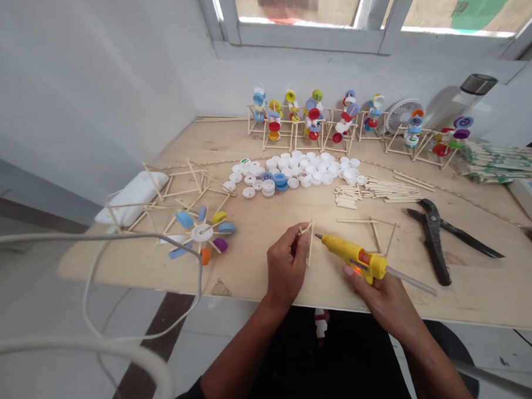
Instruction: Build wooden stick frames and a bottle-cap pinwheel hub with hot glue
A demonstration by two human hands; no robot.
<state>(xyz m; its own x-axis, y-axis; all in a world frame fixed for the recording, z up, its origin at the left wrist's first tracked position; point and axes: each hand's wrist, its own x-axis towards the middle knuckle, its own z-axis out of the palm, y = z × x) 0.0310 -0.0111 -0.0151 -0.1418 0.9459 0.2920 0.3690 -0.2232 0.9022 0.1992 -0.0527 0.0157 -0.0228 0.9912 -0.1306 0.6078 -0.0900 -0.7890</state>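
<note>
My left hand (pixel 286 263) pinches a small joint of thin wooden sticks (pixel 306 236) upright above the plywood table (pixel 485 290). My right hand (pixel 378 297) grips a yellow hot glue gun (pixel 354 257), with a small light glowing near my fingers. A translucent glue stick (pixel 410 280) juts from the gun's back. The gun's metal nozzle (pixel 317 236) points left at the sticks, close to them, though I cannot tell whether it touches. Just beyond the gun, a flat stick frame (pixel 373 233) lies on the table.
Black-handled cutters (pixel 433 239) lie to the right. Beyond them are a heap of white bottle caps (pixel 291 176), loose craft sticks (pixel 371 190), and several stick-and-cap models (pixel 309 120) by the wall. A cap pinwheel (pixel 201 233) lies left, and a white cable (pixel 91 235) crosses the foreground.
</note>
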